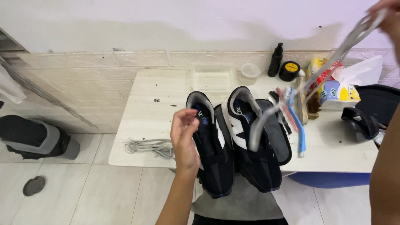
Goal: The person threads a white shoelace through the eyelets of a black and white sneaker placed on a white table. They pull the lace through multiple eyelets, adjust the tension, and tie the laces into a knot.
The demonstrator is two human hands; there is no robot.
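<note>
Pulling grey shoelace (333, 54) up, clamped in right hand (385, 18) beyond tabletop's far right corner | left hand (185, 137) pinching collar of left black sneaker (210, 141) at near edge, steadying; best drawn slowly, kept taut | clear cup (250, 73) at far edge: looks empty | black jar (289, 71): lidded, contents hidden

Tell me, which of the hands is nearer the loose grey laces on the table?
Left. The left hand is just right of the grey laces; the right hand is raised far off at upper right.
</note>
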